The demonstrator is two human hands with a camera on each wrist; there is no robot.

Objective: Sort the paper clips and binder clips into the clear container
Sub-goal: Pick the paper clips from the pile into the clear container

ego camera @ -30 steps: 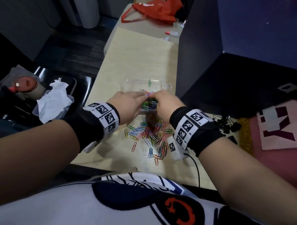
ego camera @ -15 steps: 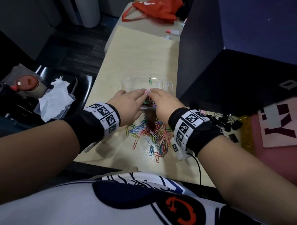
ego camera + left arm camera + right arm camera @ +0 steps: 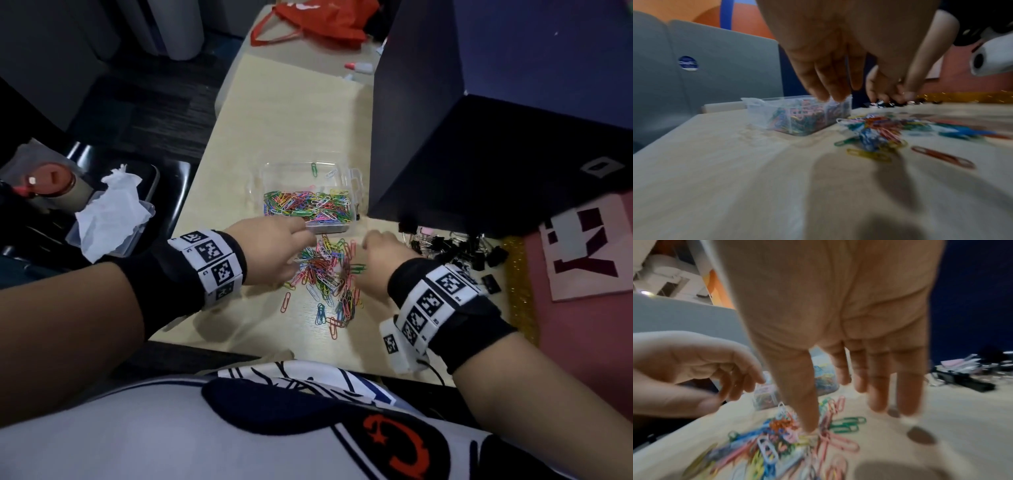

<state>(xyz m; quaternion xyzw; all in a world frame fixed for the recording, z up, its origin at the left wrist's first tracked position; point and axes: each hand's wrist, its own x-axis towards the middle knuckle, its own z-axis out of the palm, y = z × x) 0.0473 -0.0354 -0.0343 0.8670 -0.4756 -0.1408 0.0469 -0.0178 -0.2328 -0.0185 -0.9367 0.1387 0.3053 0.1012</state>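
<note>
A clear container (image 3: 256,185) (image 3: 760,110) stands on the wooden table, its near compartment filled with coloured paper clips (image 3: 308,205). Just in front of it lies a loose pile of paper clips (image 3: 325,274) (image 3: 877,128) (image 3: 781,439). Black binder clips (image 3: 459,248) (image 3: 966,379) lie in a heap to the right. My left hand (image 3: 294,246) (image 3: 830,91) hovers at the pile's left edge by the container's near wall, fingers loosely hanging and holding nothing. My right hand (image 3: 363,257) (image 3: 846,412) points its straight fingers down at the pile's right side, thumb touching clips.
A dark blue box (image 3: 445,137) rises right behind the container and the binder clips. A pink sheet (image 3: 582,257) lies at far right. Left of the table sit a tub with tissue (image 3: 109,212) and a capped cup (image 3: 51,181). A red bag (image 3: 318,20) lies at the far end.
Both hands have drawn back from over the container toward me and moved apart, down to the loose pile. The container's clip-filled compartment is now uncovered.
</note>
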